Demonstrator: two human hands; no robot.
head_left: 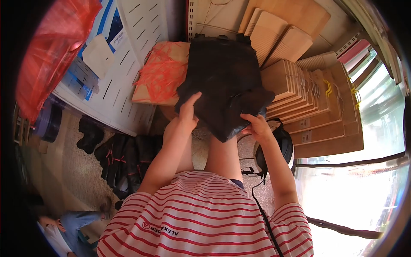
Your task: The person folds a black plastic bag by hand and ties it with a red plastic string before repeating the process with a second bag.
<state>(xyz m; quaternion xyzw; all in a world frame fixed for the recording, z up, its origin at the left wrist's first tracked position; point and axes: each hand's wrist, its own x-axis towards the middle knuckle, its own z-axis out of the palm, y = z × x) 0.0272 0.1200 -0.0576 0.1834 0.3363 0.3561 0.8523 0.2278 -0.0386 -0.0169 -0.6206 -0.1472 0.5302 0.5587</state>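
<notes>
Apparently both hands were working 1 black bag [222,81], held up just left of the stack of brown paper bags [308,107] and touching or overlapping its left edge.

Left hand [187,115]: fingers stretched long against the bag's lower left edge, furthest from the stack. Whether a thumb pinched from behind could not be told.

Right hand [257,126]: curled closed on the bag's lower corner, nearest the stack.

Handling, my judgement: the film looked limp and slippery. It would go best with the right hand's grip kept firm on its corner, while the left hand slid along the edge to find a seam or mouth. Pulling the 2 hands apart gently should flatten it without tearing. Lifting it off the stack would save snagging the paper handles.

Look of the bag: dull black, thin, heavily creased, bunched at the bottom and wider at the top.

Orange ties [160,75] lay on the far side of the bag from the stack. Black bundles [124,160] sat on the floor below those, well apart from the stack.
</notes>
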